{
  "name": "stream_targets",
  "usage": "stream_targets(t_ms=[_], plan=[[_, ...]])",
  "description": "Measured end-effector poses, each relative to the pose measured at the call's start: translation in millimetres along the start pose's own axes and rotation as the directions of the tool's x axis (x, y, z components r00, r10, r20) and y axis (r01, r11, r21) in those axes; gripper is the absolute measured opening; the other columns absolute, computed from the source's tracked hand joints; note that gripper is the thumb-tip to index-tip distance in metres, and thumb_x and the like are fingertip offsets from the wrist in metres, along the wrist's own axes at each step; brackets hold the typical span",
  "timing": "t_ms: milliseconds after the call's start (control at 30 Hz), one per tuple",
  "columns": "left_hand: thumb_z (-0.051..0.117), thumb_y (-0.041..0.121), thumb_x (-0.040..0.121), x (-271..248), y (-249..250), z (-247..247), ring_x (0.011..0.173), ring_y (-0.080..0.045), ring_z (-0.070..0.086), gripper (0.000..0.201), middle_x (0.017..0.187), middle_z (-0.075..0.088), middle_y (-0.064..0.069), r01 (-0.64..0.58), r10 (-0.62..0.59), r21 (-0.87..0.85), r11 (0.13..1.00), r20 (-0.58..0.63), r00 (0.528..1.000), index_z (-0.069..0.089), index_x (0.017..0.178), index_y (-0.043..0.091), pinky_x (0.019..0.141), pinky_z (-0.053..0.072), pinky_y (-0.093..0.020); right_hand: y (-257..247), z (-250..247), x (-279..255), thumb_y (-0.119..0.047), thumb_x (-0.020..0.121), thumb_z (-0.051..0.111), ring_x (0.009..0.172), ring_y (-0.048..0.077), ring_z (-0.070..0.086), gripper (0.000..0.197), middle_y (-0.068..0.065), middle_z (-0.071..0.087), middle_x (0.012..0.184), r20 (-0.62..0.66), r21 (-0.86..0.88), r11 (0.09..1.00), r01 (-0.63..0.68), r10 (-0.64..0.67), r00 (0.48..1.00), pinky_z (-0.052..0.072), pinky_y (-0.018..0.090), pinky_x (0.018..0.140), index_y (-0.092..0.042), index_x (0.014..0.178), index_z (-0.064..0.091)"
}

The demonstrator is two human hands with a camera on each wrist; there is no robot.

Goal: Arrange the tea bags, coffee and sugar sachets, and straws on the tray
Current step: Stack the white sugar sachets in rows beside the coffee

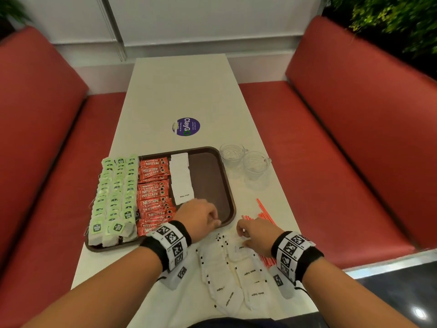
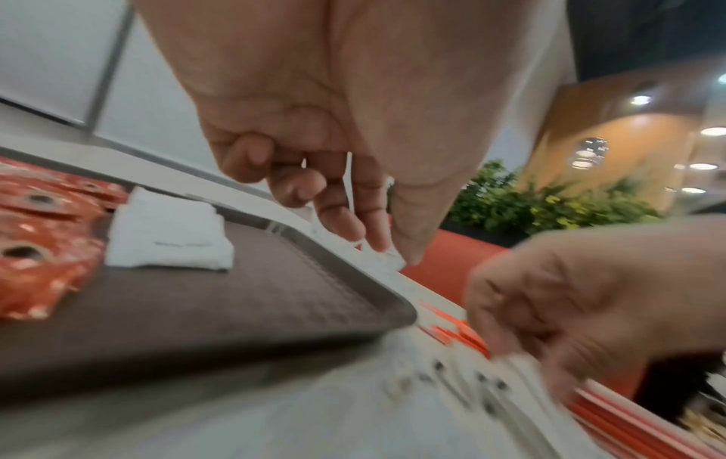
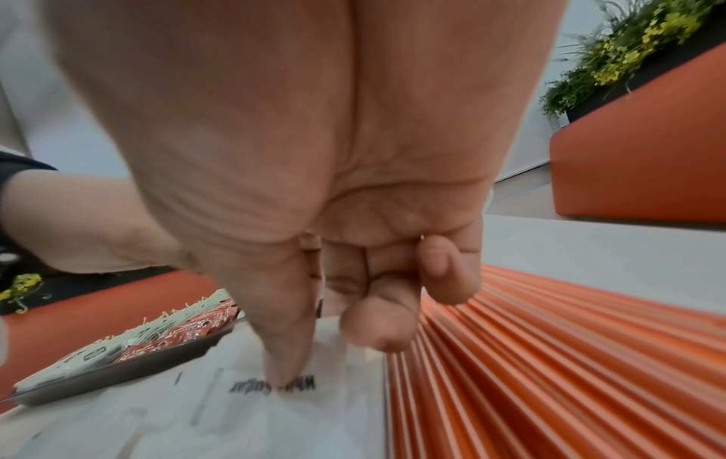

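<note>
- Long white desk (image 1: pixel 179 91) down the middle, red booth seats (image 1: pixel 354 150) either side, round purple sticker (image 1: pixel 186 126) partway up it.
- Brown tray (image 1: pixel 212 176) at the near left of the desk, right part bare.
- Green-tagged tea bags (image 1: pixel 113 197) in three rows filling the tray's left side.
- Red coffee sachets (image 1: pixel 153 192) in a column right next to the tea bags.
- Narrow column of white sugar sachets on the tray (image 1: pixel 181 178), just right of the coffee.
- Loose pile of white sugar sachets (image 1: pixel 231 275) on the desk, near edge, off the tray's near right corner.
- Orange straws (image 1: pixel 262 216) lying side by side on the desk, right of that pile, partly under the right wrist.
- Two clear glass cups (image 1: pixel 243 159) on the desk beside the tray's far right corner, touching each other.
- Left hand (image 1: pixel 201 216) over the tray's near right corner, thumb and fingers (image 2: pixel 377 223) pinched together on one white sachet (image 2: pixel 387 257), just above the rim.
- Right hand (image 1: pixel 255 235) down on the loose pile, fingers (image 3: pixel 377 323) curled, thumb tip pressing a sachet printed "White Sugar" (image 3: pixel 275 385); can't tell if it's actually gripped.
</note>
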State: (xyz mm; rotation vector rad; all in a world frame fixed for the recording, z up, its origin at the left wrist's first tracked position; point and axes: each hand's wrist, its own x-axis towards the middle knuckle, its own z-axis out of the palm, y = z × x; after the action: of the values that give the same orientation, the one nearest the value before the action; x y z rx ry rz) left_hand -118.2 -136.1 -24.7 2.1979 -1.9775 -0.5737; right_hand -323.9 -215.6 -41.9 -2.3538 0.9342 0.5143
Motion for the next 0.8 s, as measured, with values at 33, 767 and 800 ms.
stream_targets(t_ms=[33,767,800], plan=[[0.058,0.053,0.091,-2,6,7,0.091,-0.010,0.051,0.018,0.093,0.056,0.013,-0.055,0.054,0.027,0.998,0.049,0.997,0.061,0.092,0.035,0.082,0.046,-0.030,0,0,0,-0.025,0.097,0.062,0.105,0.021,0.061,0.022,0.001,0.065,0.120,-0.005,-0.004,1.000,0.002,-0.002,1.000,0.051,0.033,0.090,-0.027,0.117,0.055],[0.065,0.034,0.086,2,21,1,0.073,-0.013,0.060,0.012,0.081,0.062,0.008,-0.129,0.159,-0.181,0.975,0.161,0.974,0.059,0.092,0.025,0.066,0.046,-0.028,-16,-24,-9,-0.027,0.088,0.069,0.068,0.011,0.056,0.022,-0.012,0.061,0.093,-0.351,0.299,0.920,0.254,-0.142,0.926,0.049,0.031,0.074,-0.030,0.102,0.053],[0.063,0.032,0.086,2,18,-2,0.072,-0.012,0.060,0.007,0.079,0.062,0.009,-0.121,0.152,-0.215,0.969,0.134,0.979,0.058,0.087,0.028,0.065,0.047,-0.028,-19,-27,-9,-0.028,0.087,0.071,0.065,0.012,0.055,0.026,-0.012,0.060,0.093,-0.408,0.331,0.900,0.283,-0.134,0.903,0.048,0.029,0.069,-0.030,0.103,0.051]])
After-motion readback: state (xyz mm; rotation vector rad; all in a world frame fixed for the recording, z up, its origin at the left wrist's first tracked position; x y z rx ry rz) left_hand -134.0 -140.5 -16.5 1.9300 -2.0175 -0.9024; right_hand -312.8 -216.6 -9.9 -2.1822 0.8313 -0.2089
